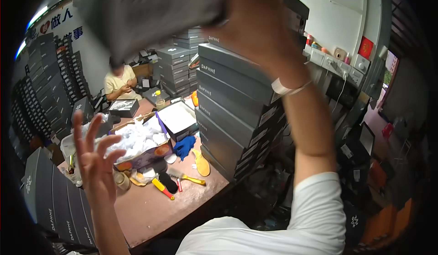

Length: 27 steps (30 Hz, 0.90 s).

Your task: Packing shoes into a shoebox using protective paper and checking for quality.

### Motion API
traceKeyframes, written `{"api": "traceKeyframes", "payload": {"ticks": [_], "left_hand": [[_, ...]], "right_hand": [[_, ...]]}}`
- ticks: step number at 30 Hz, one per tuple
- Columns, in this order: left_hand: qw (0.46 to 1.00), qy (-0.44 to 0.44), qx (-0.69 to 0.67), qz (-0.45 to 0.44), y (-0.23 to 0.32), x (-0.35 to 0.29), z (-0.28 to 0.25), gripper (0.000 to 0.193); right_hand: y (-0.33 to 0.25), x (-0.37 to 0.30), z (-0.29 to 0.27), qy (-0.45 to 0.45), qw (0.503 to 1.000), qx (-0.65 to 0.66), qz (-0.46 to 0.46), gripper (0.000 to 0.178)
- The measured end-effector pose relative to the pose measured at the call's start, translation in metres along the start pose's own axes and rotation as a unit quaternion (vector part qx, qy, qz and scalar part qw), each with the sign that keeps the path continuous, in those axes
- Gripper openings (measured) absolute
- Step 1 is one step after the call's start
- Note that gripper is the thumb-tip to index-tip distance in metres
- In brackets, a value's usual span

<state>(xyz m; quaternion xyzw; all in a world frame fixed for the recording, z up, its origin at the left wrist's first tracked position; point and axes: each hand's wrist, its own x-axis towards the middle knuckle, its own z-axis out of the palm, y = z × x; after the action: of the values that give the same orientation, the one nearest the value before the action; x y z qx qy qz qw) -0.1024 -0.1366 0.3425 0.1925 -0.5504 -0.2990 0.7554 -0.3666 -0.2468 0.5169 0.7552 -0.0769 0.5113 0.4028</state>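
Observation:
My right hand (258,29), raised high, grips the end of a dark grey shoebox (159,11), which is smeared by motion and cut off by the top edge. Just below that hand rises a tall stack of grey shoeboxes (232,100) at the right side of the table. My left hand (98,157) is lifted over the table's left part with its fingers spread and nothing in it. Near it sits a purple-edged carton (159,145) full of crumpled white paper (137,136).
On the brown table (182,202) lie a yellow-handled brush (185,176), a red-and-yellow tool (163,189), a yellow insole (200,163) and a blue cloth (185,146). Shoebox stacks (41,81) line the left. A co-worker (119,81) sits across the table.

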Motion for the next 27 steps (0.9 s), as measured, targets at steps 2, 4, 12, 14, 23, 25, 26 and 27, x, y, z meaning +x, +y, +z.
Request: {"api": "traceKeyframes", "payload": {"ticks": [2, 4, 12, 14, 23, 25, 26, 27], "left_hand": [[0.996, -0.007, 0.059, -0.06, -0.017, 0.006, 0.006, 0.083], [0.991, -0.023, 0.064, -0.111, -0.036, 0.005, 0.008, 0.074], [0.981, 0.013, 0.097, -0.168, -0.071, -0.017, -0.036, 0.066], [0.979, 0.031, 0.091, -0.178, -0.072, -0.025, -0.049, 0.064], [0.963, 0.063, 0.129, -0.226, -0.041, -0.07, -0.078, 0.05], [0.939, 0.077, 0.311, -0.123, -0.011, -0.088, -0.083, 0.054], [0.914, 0.059, 0.402, -0.02, 0.002, -0.1, -0.103, 0.056], [0.848, 0.073, 0.519, 0.077, 0.027, -0.109, -0.127, 0.056]], "right_hand": [[0.048, 0.024, -0.047, 0.018, 0.992, -0.12, -0.044, 0.075], [0.092, 0.042, -0.088, 0.012, 0.975, -0.209, -0.068, 0.105], [0.217, -0.016, -0.129, -0.23, 0.956, -0.077, 0.166, 0.081], [0.235, -0.008, -0.135, -0.233, 0.939, 0.002, 0.255, 0.069], [0.252, 0.002, -0.092, -0.201, 0.859, 0.064, 0.466, 0.07], [0.266, 0.006, -0.105, -0.215, 0.861, 0.106, 0.449, 0.053], [0.26, 0.008, -0.11, -0.098, 0.919, 0.066, 0.376, 0.055], [0.246, 0.011, -0.103, 0.019, 0.955, 0.023, 0.295, 0.06]]}}
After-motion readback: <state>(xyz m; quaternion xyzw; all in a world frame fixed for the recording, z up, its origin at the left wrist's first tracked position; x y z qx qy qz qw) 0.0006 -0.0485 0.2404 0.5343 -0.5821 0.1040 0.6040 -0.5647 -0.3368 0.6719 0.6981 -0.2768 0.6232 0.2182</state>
